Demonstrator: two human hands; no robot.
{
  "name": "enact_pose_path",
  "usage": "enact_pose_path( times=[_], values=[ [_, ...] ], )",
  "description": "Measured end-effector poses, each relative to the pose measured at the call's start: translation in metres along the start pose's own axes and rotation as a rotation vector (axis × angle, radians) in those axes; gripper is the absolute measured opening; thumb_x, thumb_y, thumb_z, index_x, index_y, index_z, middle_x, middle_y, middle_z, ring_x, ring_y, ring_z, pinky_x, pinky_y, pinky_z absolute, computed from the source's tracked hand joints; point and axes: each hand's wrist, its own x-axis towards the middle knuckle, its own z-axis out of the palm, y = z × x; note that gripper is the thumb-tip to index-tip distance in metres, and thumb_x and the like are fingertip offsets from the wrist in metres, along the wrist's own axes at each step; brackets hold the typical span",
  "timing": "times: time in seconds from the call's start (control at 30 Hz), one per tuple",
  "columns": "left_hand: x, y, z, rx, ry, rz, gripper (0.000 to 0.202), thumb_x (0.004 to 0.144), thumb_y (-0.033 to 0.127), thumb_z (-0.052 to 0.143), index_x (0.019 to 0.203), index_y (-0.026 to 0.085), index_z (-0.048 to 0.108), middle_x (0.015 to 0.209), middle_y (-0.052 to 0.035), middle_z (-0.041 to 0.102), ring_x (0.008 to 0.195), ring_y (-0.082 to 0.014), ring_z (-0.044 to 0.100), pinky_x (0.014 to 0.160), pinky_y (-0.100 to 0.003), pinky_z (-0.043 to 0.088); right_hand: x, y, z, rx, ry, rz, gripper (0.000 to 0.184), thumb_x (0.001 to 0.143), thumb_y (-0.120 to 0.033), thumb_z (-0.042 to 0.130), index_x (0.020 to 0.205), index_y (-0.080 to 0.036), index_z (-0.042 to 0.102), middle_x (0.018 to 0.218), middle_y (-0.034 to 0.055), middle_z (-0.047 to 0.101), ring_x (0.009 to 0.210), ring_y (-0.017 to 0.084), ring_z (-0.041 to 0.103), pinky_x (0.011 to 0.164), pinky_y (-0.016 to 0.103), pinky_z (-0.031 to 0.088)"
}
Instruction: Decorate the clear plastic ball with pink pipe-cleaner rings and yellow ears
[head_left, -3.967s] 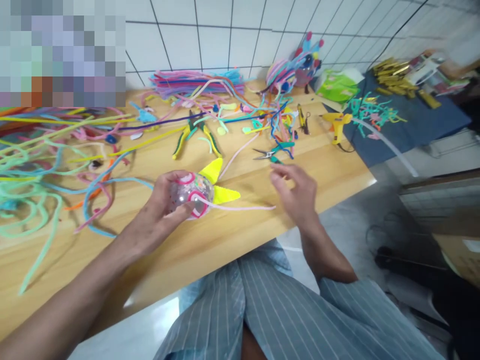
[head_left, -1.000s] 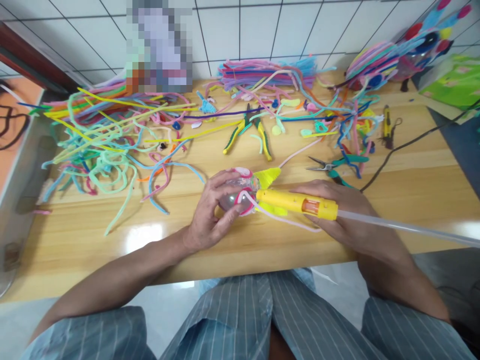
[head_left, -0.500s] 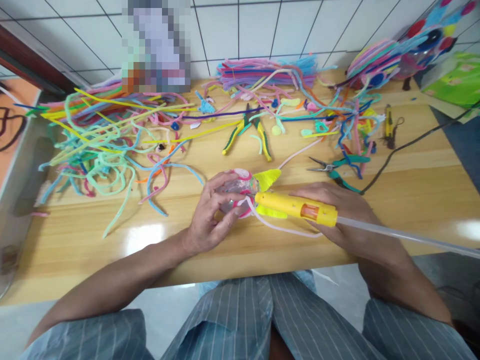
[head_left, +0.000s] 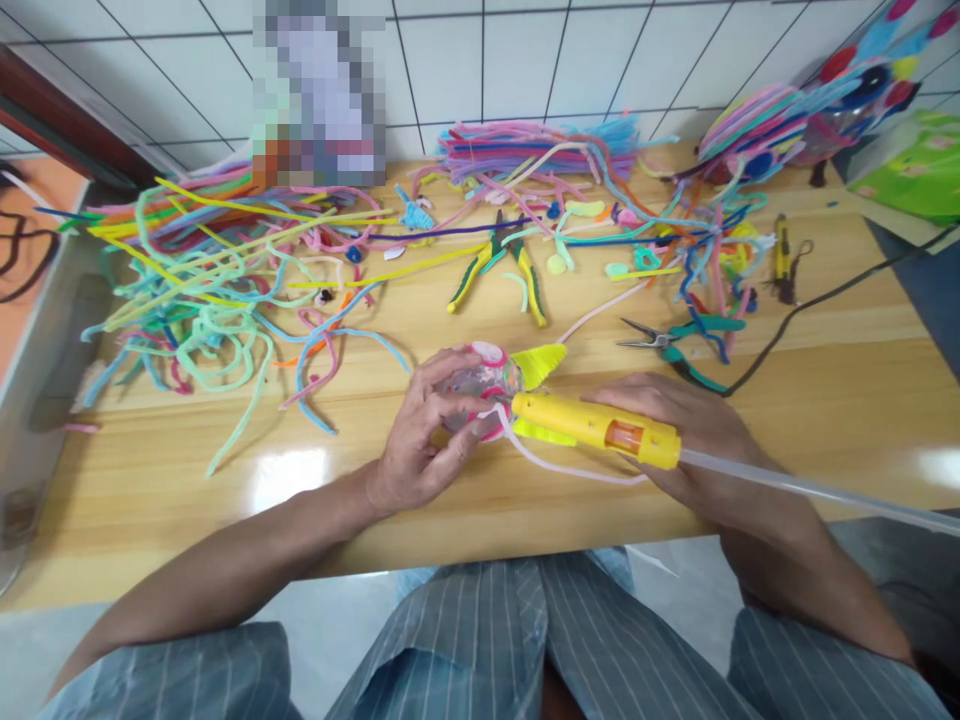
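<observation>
My left hand [head_left: 426, 430] is closed around a clear plastic bottle craft [head_left: 484, 383] with pink-edged rounds and yellow fins [head_left: 541, 366]. Its fingertips also press a pale pink pipe cleaner [head_left: 551, 462] against the bottle's near side. In my right hand [head_left: 679, 430] is a yellow hot glue gun [head_left: 600, 425], its nozzle pointing left at the bottle, close to where the pipe cleaner meets it. A clear glue stick [head_left: 810, 485] sticks out of the gun's back. The right fingers are partly hidden behind the gun.
Tangled pipe cleaners [head_left: 217, 300] cover the left side, with a bundle [head_left: 536, 150] by the wall. Yellow-handled pliers [head_left: 499, 265] lie beyond the bottle. Green-handled long-nose pliers [head_left: 675, 345] and a black cord [head_left: 787, 320] lie to the right, near a yellow cutter [head_left: 782, 250].
The glue gun's nozzle has shifted slightly off the bottle, and its back end has dipped a little. My left hand keeps its hold on the bottle and pipe cleaner.
</observation>
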Motion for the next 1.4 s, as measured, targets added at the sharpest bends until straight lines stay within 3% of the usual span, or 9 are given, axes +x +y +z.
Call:
enact_pose_path(
  times=[0.3,0.53,0.73,0.9,1.4],
  values=[
    [0.0026,0.0006,0.0014,-0.036,0.016,0.016,0.019,0.105,0.021,0.068,0.123,0.026,0.066,0.148,-0.0127,0.064,0.147,-0.0290,0.059,0.124,-0.062,0.051,-0.0008,-0.0021,-0.0035,0.020,-0.049,0.021,0.059,0.100,-0.014,0.055,0.154,-0.038,0.057,0.133,0.0013,0.081,0.119,0.029,0.080,0.101,0.047,0.067],
    [0.0016,0.0008,0.0023,-0.070,0.015,0.007,0.020,0.104,0.017,0.069,0.122,0.024,0.066,0.149,-0.0130,0.064,0.149,-0.0282,0.057,0.126,-0.060,0.049,-0.0002,-0.0050,-0.0044,0.069,-0.034,0.071,0.054,0.102,-0.018,0.054,0.150,-0.041,0.063,0.131,-0.0019,0.082,0.117,0.028,0.081,0.101,0.044,0.067],
    [0.0014,0.0004,0.0018,-0.042,0.006,0.006,0.017,0.105,0.019,0.066,0.121,0.025,0.066,0.148,-0.0123,0.064,0.149,-0.0272,0.057,0.126,-0.061,0.050,-0.0004,-0.0027,-0.0043,0.025,-0.047,0.025,0.056,0.101,-0.016,0.054,0.153,-0.037,0.057,0.132,0.0014,0.081,0.116,0.028,0.081,0.098,0.041,0.066],
    [0.0017,0.0004,0.0015,0.000,0.006,0.008,0.014,0.107,0.023,0.065,0.120,0.026,0.065,0.146,-0.0122,0.065,0.147,-0.0266,0.058,0.124,-0.061,0.051,0.0008,-0.0014,-0.0071,0.007,-0.089,0.010,0.059,0.101,-0.020,0.055,0.156,-0.039,0.051,0.133,0.0035,0.081,0.116,0.032,0.081,0.096,0.044,0.068],
    [0.0019,-0.0002,0.0021,-0.032,0.004,0.018,0.019,0.105,0.020,0.067,0.122,0.026,0.066,0.147,-0.0130,0.066,0.148,-0.0282,0.058,0.125,-0.062,0.051,0.0011,-0.0003,-0.0062,0.011,-0.069,0.005,0.058,0.101,-0.018,0.055,0.156,-0.039,0.053,0.126,0.0022,0.082,0.108,0.029,0.082,0.089,0.042,0.068]
  ],
)
